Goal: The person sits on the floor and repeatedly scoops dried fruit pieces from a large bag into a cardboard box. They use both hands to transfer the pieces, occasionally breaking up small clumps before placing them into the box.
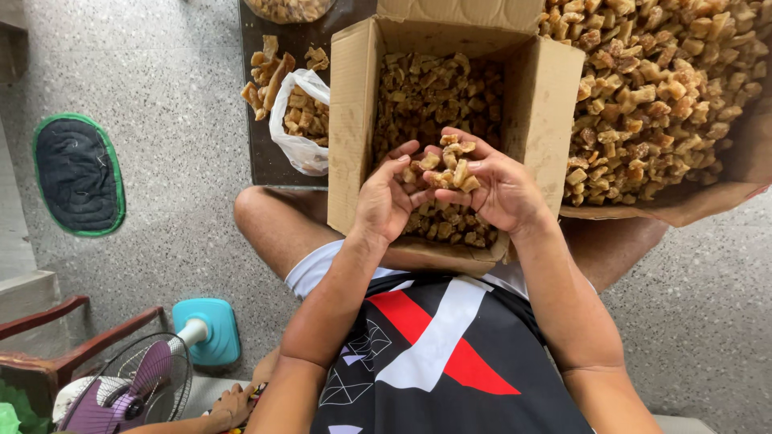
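The heap of brown chunks (667, 88) at two o'clock runs off the top and right edges. Another heap (289, 8) at twelve is cropped. The electric fan (129, 394) at seven is cut off below.

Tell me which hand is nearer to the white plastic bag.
Left. The left hand is over the box's side closest to the white plastic bag; the right hand is farther across the cardboard box.

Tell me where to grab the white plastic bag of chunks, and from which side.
Grip the bag at its gathered rim, coming from above. It sags open on the dark tray with chunks inside, so a side grip would likely squash or spill it.
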